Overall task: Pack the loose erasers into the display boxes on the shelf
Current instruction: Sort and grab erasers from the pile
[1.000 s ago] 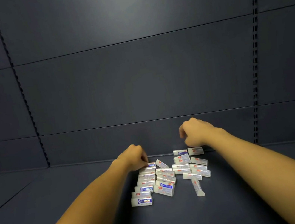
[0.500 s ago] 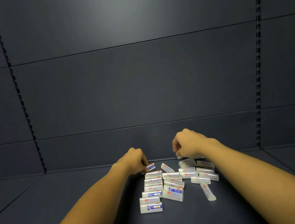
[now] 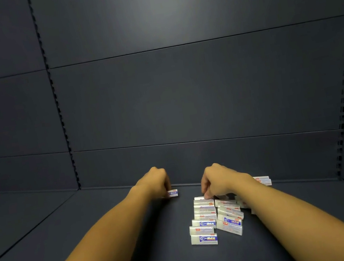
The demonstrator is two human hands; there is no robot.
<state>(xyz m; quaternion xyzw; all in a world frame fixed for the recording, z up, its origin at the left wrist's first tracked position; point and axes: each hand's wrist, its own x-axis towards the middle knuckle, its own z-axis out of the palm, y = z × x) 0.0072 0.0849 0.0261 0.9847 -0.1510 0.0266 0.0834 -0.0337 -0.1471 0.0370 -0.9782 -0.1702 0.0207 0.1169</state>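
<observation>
**One eraser leaving the pile**

One eraser [image 3: 173,193] is now sitting pinched in the left hand [image 3: 155,180], carried clear to the left of the heap of loose erasers [image 3: 214,217] on the shelf [image 3: 73,228]. The right hand [image 3: 217,179] is curling its fingertips onto the heap's back row. No display box is showing, so packing is barely starting.

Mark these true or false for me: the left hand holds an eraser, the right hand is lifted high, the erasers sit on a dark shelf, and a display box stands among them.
1. The left hand holds an eraser. True.
2. The right hand is lifted high. False: it touches the far end of the eraser pile.
3. The erasers sit on a dark shelf. True.
4. A display box stands among them. False: none shows here.
</observation>
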